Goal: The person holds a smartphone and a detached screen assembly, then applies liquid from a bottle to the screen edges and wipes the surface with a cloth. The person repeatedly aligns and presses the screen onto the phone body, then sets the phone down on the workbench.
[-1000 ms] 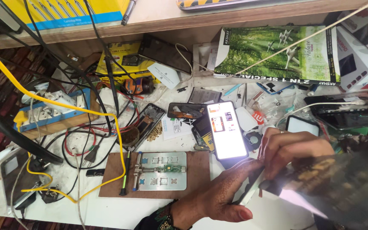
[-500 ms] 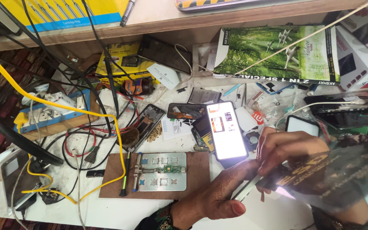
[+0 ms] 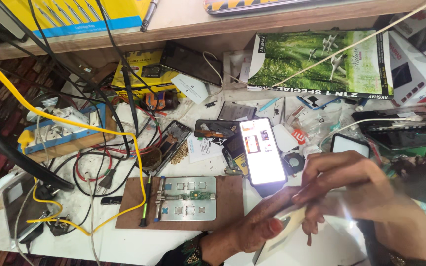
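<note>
Head cam, bench top. Both hands at ~5 o'clock of frame, closed on one thin flat panel (image 3: 284,231), prob. a phone screen or back cover; can't tell which. L hand (image 3: 260,224) grips its lower-left end, thumb on top. R hand (image 3: 351,189) pinches the upper-right part, fingers curled over the edge. Panel's long axis runs ~7 to 1 o'clock; L hand nearer its free end.

Lit smartphone (image 3: 261,150) lies just beyond the hands at 12 o'clock — screen up, apart from them. PCB holder jig (image 3: 187,198) on a brown mat (image 3: 230,207) at 9 o'clock of L hand.

Hidden — panel's middle under R fingers, lower-right corner blurred by glare.
</note>
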